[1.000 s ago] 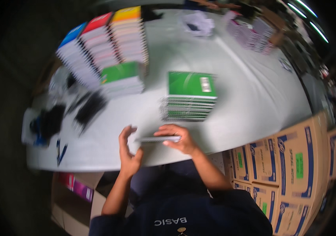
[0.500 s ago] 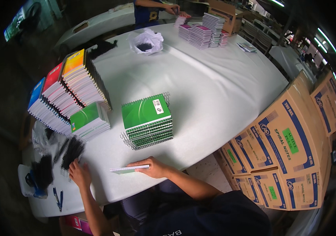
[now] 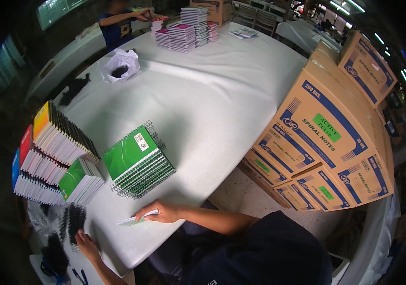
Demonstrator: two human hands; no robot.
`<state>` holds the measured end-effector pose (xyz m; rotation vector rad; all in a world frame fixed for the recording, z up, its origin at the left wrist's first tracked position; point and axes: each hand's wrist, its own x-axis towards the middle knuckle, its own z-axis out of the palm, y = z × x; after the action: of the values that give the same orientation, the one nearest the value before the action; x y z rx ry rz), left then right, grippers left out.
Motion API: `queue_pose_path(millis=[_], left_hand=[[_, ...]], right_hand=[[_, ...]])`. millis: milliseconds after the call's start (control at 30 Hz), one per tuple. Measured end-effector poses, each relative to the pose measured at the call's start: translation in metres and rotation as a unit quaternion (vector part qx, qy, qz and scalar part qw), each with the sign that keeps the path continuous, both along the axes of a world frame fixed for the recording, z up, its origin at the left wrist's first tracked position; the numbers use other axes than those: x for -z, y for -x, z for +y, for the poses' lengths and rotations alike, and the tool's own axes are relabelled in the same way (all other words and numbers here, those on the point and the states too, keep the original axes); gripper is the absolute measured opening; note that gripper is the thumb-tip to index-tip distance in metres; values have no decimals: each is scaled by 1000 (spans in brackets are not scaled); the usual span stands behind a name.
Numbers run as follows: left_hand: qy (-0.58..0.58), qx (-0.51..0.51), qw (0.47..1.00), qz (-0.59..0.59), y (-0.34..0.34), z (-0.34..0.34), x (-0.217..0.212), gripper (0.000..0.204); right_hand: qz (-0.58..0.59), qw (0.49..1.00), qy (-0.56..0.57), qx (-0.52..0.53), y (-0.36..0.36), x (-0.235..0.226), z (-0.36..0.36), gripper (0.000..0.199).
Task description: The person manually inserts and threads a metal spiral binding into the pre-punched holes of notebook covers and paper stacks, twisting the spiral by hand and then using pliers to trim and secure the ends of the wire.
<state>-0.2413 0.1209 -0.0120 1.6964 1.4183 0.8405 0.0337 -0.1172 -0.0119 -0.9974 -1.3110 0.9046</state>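
Observation:
My right hand [image 3: 165, 212] grips a thin unbound notebook [image 3: 130, 220] with a pale green underside, holding it nearly edge-on just above the near side of the table. My left hand [image 3: 87, 245] is at the lower edge of a pile of black spiral binding coils [image 3: 72, 219]. Its fingers reach out along the coils; whether they touch one is too fine to see. Beyond my right hand stands a stack of coil-bound green notebooks [image 3: 131, 151]. A smaller stack of green notebooks [image 3: 73, 179], with no coils showing, sits to its left.
Tall stacks of yellow, red and blue spiral notebooks [image 3: 42, 124] stand at left. A plastic bag [image 3: 128, 61] with black contents lies farther back. Cartons [image 3: 302, 137] are piled beyond the table's right edge. Blue-handled pliers [image 3: 80, 275] lie near left. A co-worker [image 3: 117, 29] handles notebooks [image 3: 182, 37] across the table.
The whole view has turned, so the table's contents sit farther left. My left hand stays by the coils. My right hand still holds the notebook, now tilted more.

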Motion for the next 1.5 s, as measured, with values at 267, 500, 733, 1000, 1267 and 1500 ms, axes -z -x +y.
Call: queue_pose_path(millis=[267,500,733,1000,1267,1500], left_hand=[[-137,-10,987,84,24,31,-16,33],[-219,140,907,332,-36,-54,-49,21],[-269,131,897,324,-14,-41,-22,21],[23,292,954,54,-55,-97,-66,29],[58,303,948,77,-34,-114,-39,34],[49,301,949,76,-44,-123,-41,37]], right_hand=[[4,999,35,8,3,5,9,39],[13,999,29,21,0,4,1,40],[54,998,8,-13,6,8,15,34],[70,996,40,24,-5,24,10,32],[79,997,16,8,3,21,17,30],[82,996,14,6,2,23,13,30]])
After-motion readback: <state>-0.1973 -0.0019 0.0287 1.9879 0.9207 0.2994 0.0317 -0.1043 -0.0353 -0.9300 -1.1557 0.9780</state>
